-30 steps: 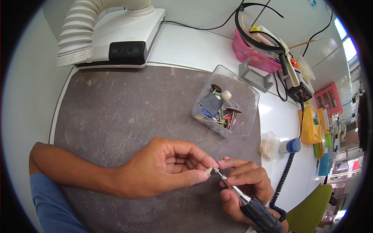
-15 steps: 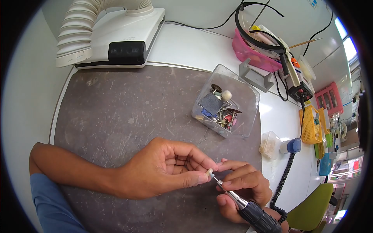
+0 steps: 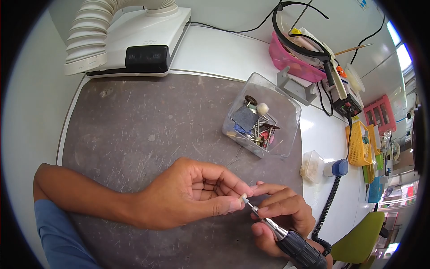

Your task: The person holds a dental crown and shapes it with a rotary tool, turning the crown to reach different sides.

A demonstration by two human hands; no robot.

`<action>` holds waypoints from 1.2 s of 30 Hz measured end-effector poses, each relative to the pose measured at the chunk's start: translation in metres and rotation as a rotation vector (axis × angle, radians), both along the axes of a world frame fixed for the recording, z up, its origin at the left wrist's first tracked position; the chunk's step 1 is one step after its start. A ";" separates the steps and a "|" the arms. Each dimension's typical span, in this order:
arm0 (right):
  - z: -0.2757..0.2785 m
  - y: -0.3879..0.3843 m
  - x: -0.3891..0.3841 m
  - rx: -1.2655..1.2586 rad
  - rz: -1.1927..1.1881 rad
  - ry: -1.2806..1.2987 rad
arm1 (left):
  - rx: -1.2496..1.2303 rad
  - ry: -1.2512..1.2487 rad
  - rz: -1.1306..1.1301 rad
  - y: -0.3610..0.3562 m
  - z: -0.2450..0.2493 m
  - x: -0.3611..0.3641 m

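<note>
My left hand (image 3: 197, 193) pinches a small whitish piece (image 3: 242, 197) between thumb and index finger. My right hand (image 3: 286, 213) is closed around a black and silver rotary handpiece (image 3: 293, 244), which points up and left. The pale tip (image 3: 247, 201) of its bit is at the whitish piece; whether they touch is too small to tell. My two hands meet near the fingertips, above the grey mat (image 3: 134, 121).
A clear box (image 3: 291, 134) of burs and discs stands on the mat. Behind are a white machine (image 3: 116, 40) with a hose (image 3: 87, 40) and a pink basket (image 3: 286, 60). At right are a small clear container (image 3: 312, 167), coiled cord (image 3: 326, 210) and yellow basket (image 3: 358, 143).
The handpiece and my right hand have shifted very slightly right. The whitish piece is turned a little between my left fingertips.
</note>
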State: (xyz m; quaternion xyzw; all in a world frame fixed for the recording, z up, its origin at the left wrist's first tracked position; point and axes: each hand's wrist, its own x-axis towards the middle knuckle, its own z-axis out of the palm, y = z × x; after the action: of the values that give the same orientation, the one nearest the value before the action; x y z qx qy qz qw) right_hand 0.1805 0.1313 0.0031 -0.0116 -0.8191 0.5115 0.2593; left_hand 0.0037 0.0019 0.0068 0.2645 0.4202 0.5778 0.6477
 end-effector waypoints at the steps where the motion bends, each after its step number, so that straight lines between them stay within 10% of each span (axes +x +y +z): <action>1: 0.000 0.000 0.000 0.007 0.012 -0.005 | -0.002 0.007 -0.001 0.000 0.000 0.000; 36: 0.003 -0.002 -0.003 -0.022 -0.060 0.026 | 0.045 0.012 -0.002 0.000 -0.003 0.002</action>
State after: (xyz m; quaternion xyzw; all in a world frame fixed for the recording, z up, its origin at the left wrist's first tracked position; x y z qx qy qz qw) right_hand 0.1779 0.1298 0.0064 -0.0324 -0.8093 0.5125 0.2852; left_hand 0.0055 0.0022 0.0042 0.2829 0.4109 0.5848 0.6396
